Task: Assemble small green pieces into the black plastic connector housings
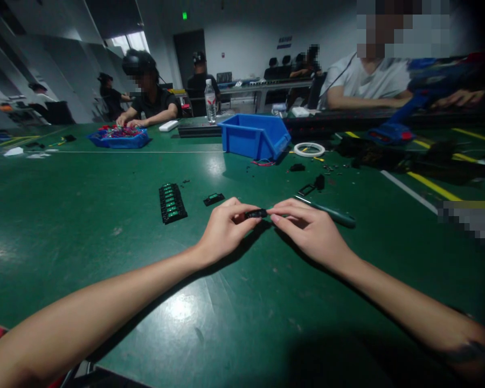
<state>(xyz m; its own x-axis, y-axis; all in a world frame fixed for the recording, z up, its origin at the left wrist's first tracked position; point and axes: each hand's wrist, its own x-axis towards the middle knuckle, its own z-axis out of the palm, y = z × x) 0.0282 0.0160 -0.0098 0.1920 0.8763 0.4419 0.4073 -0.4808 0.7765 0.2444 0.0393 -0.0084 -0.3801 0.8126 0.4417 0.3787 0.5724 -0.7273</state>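
Observation:
Between my two hands, just above the green table, is a small black plastic part (256,214). My left hand (225,229) pinches its left end between thumb and fingers. The fingertips of my right hand (309,229) close on its right end; what exactly they grip there is partly hidden. Behind my left hand lies a black piece with a green circuit board (214,199). Further left, a row of several similar black pieces with green boards (172,203) lies side by side. A screwdriver with a dark green handle (339,216) rests beyond my right hand.
A blue bin (246,137) stands at the back, near a white ring-shaped roll (309,149). Loose black parts (318,183) and tiny screws lie to the right. Further off are a blue tray of wires (119,139), a bottle (210,102), a blue power drill (400,118) and co-workers.

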